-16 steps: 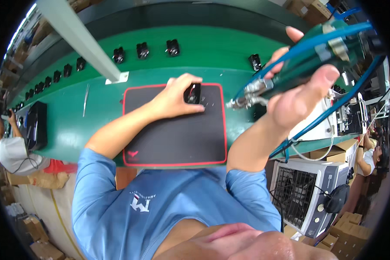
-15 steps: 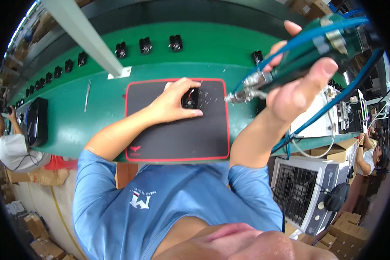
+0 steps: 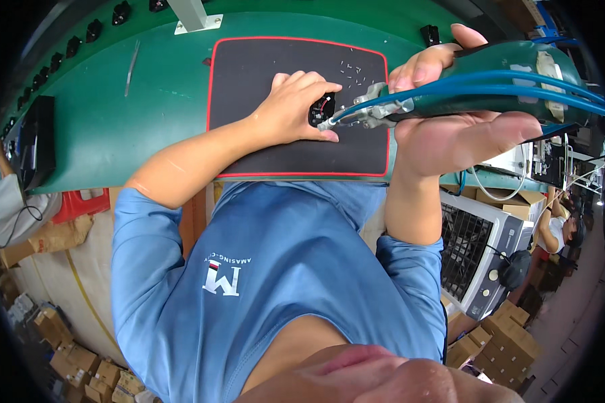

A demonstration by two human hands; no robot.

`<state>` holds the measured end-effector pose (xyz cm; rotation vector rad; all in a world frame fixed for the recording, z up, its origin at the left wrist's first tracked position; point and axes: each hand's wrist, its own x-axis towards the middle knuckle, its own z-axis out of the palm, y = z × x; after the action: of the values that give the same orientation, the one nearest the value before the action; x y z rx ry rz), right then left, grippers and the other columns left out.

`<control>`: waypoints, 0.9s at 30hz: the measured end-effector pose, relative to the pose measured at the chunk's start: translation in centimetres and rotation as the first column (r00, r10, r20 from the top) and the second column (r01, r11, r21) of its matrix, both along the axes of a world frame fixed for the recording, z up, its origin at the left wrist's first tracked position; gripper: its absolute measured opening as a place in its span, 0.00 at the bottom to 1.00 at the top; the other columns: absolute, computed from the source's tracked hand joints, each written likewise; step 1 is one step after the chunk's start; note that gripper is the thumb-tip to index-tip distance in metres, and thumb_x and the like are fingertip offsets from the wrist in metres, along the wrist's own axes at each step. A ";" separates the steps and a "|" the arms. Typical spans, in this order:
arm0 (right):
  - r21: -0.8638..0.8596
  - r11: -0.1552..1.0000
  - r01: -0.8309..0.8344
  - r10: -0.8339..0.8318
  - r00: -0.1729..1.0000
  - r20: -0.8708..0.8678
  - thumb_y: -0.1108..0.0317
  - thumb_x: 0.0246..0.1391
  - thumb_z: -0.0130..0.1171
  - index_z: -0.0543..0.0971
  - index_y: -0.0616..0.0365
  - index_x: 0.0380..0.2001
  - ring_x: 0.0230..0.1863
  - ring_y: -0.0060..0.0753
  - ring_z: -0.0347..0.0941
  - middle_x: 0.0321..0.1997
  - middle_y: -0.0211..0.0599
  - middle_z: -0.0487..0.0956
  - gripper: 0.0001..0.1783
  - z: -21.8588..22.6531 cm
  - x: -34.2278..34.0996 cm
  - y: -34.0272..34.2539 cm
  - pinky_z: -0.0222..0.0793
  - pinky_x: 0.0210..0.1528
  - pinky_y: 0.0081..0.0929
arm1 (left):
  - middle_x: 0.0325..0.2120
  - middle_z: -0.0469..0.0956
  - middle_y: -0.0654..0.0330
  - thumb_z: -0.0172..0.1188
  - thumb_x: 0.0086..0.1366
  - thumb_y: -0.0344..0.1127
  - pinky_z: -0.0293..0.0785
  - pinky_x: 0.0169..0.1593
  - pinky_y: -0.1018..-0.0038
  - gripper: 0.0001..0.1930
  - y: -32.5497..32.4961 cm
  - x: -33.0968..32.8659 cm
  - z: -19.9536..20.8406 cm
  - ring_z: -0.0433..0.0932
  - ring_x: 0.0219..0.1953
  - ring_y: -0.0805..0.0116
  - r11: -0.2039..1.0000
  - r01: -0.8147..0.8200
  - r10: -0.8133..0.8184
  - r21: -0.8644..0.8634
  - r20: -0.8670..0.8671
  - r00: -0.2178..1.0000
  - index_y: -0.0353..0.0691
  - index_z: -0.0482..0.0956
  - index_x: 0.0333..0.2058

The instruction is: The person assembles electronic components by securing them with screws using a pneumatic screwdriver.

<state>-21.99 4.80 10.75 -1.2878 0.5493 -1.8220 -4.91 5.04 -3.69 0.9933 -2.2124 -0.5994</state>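
Observation:
My left hand [image 3: 290,109] grips a small black part with red wires [image 3: 325,106] between thumb and fingers, on the dark mat. In my right hand [image 3: 444,127] is a green air-powered hand tool [image 3: 484,70] with blue hoses. The palm lies under its body, the fingertips curl over the far side and the thumb sticks out. Its metal tip [image 3: 327,123] is at the near edge of the black part, close to my left thumb; whether they touch I cannot tell. My left hand hides much of the part.
Small pale bits [image 3: 351,67] lie on the red-edged mat [image 3: 269,158]. Several black parts [image 3: 93,30] line the green bench's far side, near a metal post [image 3: 191,15]. A black box [image 3: 37,141] stands left. Below the bench, right, is an air cooler [image 3: 477,248]. Other people sit at both sides.
My right hand has brought the tool left, its tip now at the black part. My left hand still holds that part. The whole view has shifted, with the bench higher in it.

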 end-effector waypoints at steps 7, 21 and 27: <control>0.031 0.987 0.155 -0.153 0.986 -0.064 0.13 0.53 0.30 0.73 0.71 0.51 0.17 0.32 0.71 0.21 0.41 0.75 0.62 -0.6 0.2 0.4 0.72 0.21 0.28 | 0.45 0.75 0.61 0.78 0.45 0.59 0.58 0.52 0.63 0.43 0.4 -0.3 -0.1 0.72 0.50 0.59 1.000 0.003 -0.003 0.027 -0.003 1.000 0.46 0.75 0.58; -0.033 0.988 -0.151 0.152 0.988 0.018 0.13 0.53 0.30 0.75 0.65 0.51 0.20 0.31 0.72 0.21 0.39 0.76 0.60 -1.8 -0.6 0.2 0.73 0.24 0.28 | 0.43 0.75 0.63 0.78 0.47 0.56 0.59 0.53 0.64 0.40 -0.3 -0.5 0.0 0.71 0.50 0.59 0.996 0.018 -0.013 0.083 -0.058 0.998 0.46 0.76 0.57; -0.158 0.914 -0.374 0.374 0.927 -0.025 0.11 0.49 0.33 0.72 0.68 0.57 0.23 0.32 0.73 0.27 0.40 0.77 0.64 1.2 -1.4 -0.8 0.73 0.26 0.29 | 0.45 0.75 0.60 0.79 0.44 0.59 0.60 0.53 0.62 0.42 -0.4 -0.4 -0.3 0.72 0.51 0.57 0.995 0.017 -0.013 0.096 -0.041 0.999 0.45 0.76 0.56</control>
<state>-23.42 4.00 11.94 -1.3861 0.1370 -1.5687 -5.29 4.65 -3.95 1.0047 -2.1746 -0.7330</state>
